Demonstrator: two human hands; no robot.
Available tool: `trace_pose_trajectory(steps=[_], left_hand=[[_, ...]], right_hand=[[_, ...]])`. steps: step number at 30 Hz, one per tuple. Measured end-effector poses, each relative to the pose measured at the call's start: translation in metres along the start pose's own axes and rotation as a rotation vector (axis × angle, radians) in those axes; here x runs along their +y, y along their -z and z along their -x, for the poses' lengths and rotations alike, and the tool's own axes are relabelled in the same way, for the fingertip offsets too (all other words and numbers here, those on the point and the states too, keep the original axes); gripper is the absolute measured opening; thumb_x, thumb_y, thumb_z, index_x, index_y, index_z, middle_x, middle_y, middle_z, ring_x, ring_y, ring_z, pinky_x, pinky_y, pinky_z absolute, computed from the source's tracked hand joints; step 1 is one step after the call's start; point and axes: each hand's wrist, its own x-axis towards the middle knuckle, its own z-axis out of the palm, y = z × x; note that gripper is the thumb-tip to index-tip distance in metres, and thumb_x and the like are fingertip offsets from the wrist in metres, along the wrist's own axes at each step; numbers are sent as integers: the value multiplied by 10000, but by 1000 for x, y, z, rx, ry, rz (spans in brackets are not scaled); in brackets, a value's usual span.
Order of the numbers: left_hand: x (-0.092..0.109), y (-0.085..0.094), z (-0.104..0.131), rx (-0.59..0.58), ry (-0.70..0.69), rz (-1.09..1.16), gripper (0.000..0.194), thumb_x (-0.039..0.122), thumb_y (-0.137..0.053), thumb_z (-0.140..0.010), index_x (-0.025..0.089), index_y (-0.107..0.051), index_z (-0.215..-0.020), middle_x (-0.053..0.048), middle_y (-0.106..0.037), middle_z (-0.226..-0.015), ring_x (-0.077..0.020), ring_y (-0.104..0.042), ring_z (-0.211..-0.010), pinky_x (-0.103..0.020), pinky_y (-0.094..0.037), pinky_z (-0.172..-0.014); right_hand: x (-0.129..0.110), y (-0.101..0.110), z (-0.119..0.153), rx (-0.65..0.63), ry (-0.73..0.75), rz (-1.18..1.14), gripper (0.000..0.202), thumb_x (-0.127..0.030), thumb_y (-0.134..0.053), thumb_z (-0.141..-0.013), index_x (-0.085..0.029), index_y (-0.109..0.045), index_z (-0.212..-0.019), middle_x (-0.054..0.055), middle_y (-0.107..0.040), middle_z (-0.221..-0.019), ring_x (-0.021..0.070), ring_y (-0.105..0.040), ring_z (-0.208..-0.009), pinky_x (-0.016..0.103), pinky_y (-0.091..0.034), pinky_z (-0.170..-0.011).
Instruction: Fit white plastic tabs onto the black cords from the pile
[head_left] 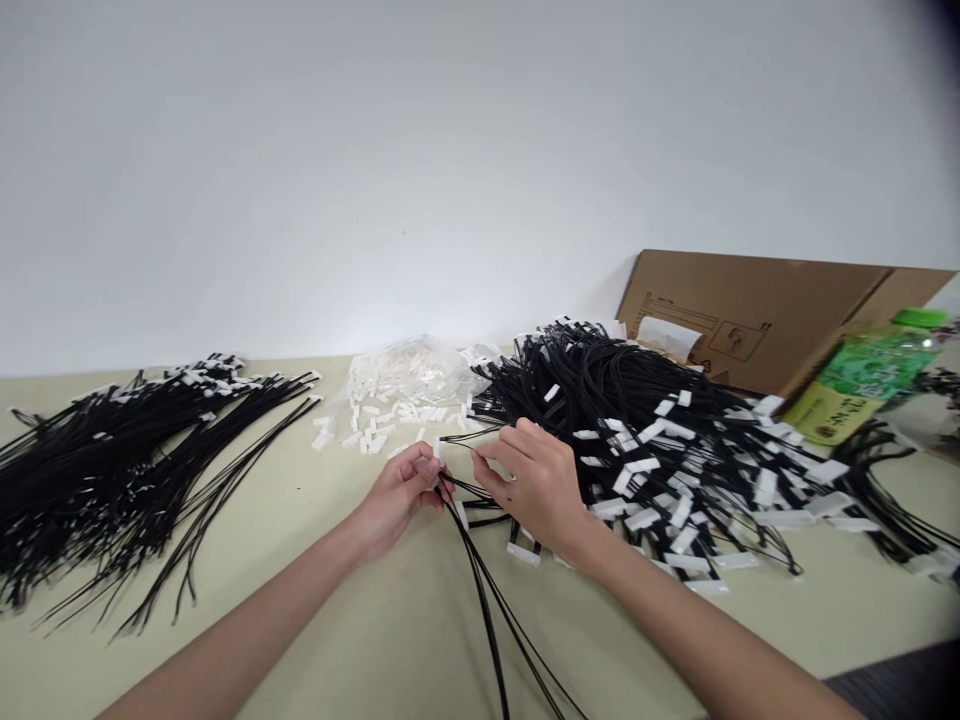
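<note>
In the middle of the head view, my left hand is closed with thumb and fingers on a small white connector. Black wires run from beside these fingers down toward the front edge of the view. My right hand pinches a thin black wire just right of the connector; its end points at the connector, though whether it sits inside is too small to tell. Behind my right hand spreads a large heap of black cables with white connectors and tags.
A second pile of black cables lies at left. Loose white connectors are scattered before a clear plastic bag near the wall. At right stand a cardboard box and a tilted green-labelled bottle, with more black wires beside it.
</note>
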Motion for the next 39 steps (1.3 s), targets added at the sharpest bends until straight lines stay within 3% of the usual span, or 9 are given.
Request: trace_pose_trajectory(steps=[7,14,18,29,34,39], left_hand=[[1,-1,1,-4,-7,-38,234,383,-570,-754,170,-484,-713,-8,-591,-637,-118,-535,-575,-222,-384,-522],[1,-3,2,-18,-19,-65,230,375,-571,-755,173,-475,-700,-7,-593,-628,-119,-535,-560,-224,-383,-511],[1,-3,2,-18,-19,-75,231,372,-558,-765,174,-465,-693,-8,-594,-634,-118,-538,-565,-223,-389,-516],[0,-1,2,-18,-23,-74,242,383,-573,-749,168,-475,-701,-12,-587,-633,-127,-542,-576,-232,-409,-522],[-2,0,2,-16,-63,-96,239,389,-568,-749,160,-508,-713,-13,-579,-632,-134,-550,-580,-234,-416,-518],[-2,0,2,11,-72,-97,266,418,-585,-723,158,-526,-720,-10,-587,-613,-140,-556,-565,-243,-421,-516]], right_hand=[[-1,1,1,-7,-37,-71,192,-164,-508,-793,-169,-569,-611,-2,-485,-546,115,-345,-563,241,-306,-542],[-5,2,0,-84,-183,-268,173,-218,-471,-839,-164,-559,-699,-10,-427,-569,117,-378,-592,246,-319,-557],[-3,1,1,-67,-211,-260,123,-215,-474,-839,-167,-551,-756,24,-501,-703,137,-417,-698,253,-352,-607],[-3,-11,4,-126,-122,-172,98,-201,-476,-829,-180,-562,-785,55,-540,-859,172,-431,-818,297,-398,-703],[-4,-12,3,-135,-42,-197,108,-159,-467,-831,-192,-569,-818,60,-566,-1047,195,-436,-1022,343,-385,-805],[-4,-14,4,-183,-51,-283,143,-151,-434,-856,-176,-574,-857,49,-622,-976,160,-518,-938,327,-380,-789]])
